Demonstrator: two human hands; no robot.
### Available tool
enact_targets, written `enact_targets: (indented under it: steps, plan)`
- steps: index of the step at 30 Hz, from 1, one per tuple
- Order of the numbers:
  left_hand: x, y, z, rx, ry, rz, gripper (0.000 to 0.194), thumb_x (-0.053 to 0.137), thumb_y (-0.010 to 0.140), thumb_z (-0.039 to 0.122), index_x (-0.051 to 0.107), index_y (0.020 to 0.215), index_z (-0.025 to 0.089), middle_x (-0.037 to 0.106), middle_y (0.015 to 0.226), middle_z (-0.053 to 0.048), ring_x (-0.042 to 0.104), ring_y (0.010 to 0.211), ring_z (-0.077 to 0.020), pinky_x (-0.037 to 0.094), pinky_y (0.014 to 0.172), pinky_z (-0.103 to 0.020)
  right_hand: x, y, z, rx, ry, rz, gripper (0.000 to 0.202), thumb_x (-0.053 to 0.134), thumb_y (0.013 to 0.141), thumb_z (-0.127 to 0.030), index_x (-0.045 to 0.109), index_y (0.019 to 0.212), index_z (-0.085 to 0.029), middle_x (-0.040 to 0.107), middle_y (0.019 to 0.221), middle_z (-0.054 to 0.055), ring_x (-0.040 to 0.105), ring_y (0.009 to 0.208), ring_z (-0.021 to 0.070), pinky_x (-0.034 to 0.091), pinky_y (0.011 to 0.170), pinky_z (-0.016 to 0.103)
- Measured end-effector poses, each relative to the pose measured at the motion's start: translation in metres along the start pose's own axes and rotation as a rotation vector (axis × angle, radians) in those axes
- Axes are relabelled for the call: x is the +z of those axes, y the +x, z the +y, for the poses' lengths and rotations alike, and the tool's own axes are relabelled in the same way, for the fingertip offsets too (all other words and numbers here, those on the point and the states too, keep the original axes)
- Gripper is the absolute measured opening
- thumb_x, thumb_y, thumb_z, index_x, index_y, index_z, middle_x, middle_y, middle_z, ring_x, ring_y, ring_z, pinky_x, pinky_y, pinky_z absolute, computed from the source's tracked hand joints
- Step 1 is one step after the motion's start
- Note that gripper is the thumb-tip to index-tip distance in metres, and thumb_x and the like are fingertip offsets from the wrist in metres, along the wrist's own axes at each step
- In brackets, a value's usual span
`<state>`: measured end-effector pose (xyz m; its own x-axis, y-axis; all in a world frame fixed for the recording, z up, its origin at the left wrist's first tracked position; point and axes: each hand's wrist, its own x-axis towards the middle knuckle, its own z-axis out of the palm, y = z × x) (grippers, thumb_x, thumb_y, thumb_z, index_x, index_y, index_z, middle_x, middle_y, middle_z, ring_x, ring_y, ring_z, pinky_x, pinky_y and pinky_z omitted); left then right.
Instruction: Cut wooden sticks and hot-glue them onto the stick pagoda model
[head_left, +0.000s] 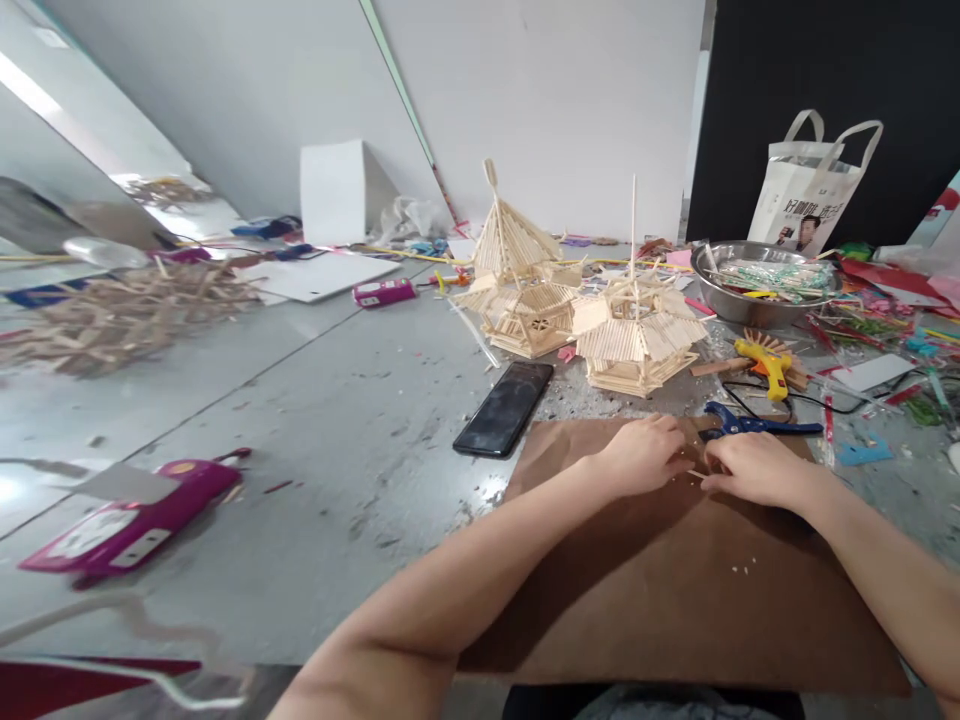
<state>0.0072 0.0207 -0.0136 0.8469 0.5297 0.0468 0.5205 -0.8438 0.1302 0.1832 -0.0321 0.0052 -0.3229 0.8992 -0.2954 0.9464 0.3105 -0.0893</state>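
My left hand [651, 456] and my right hand [754, 466] rest close together over the far part of a brown board [675, 600]. Both have their fingers curled, and a short bit of thin pale stick [697, 475] shows between the fingertips; the hands hide most of it. Just beyond my right hand lies a blue-handled cutting tool [757, 422], its front end partly covered. Tiny pale offcuts [744, 567] are scattered on the board. Behind the hands stand two wooden-stick pavilion models, a smaller one [637, 335] and a taller one [517, 265].
A black phone [504, 408] lies beside the board. At right are a yellow glue gun [765, 365] with its cord, a metal bowl [750, 308] of packets and a white bag [821, 190]. Purple power strips [142, 520] and a stick pile [135, 310] are at left.
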Motion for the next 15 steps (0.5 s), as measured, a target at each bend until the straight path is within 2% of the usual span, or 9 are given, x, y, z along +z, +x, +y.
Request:
enact_targets:
  steps: [5,12,15]
  plan:
    - [0.008,0.000,0.005,0.027,0.028,-0.061,0.032,0.053,0.083,0.043,0.064,0.086,0.014,0.064,0.089,-0.009,0.061,0.089,-0.0240,0.050,0.077,-0.033,0.009,0.002,-0.006,-0.030,-0.058,-0.002,0.021,0.041,0.084,-0.023,0.061,0.087,-0.017,0.070,0.092,0.011,0.066,0.087,0.0265,0.042,0.065,0.031]
    - [0.014,0.001,0.004,0.047,0.052,-0.078,0.018,0.050,0.086,0.027,0.062,0.088,0.013,0.066,0.092,-0.010,0.062,0.092,-0.0235,0.049,0.078,-0.032,0.013,0.004,-0.007,-0.038,-0.086,0.011,0.023,0.038,0.082,-0.018,0.061,0.086,-0.015,0.070,0.091,0.013,0.066,0.086,0.0277,0.042,0.064,0.032]
    - [0.011,-0.001,0.001,0.027,0.054,-0.099,0.021,0.044,0.088,0.025,0.060,0.092,0.013,0.067,0.090,-0.011,0.064,0.088,-0.0240,0.049,0.074,-0.032,0.010,0.004,-0.006,-0.018,-0.068,0.014,0.022,0.037,0.083,-0.018,0.059,0.086,-0.017,0.070,0.088,0.012,0.067,0.083,0.0258,0.039,0.062,0.030]
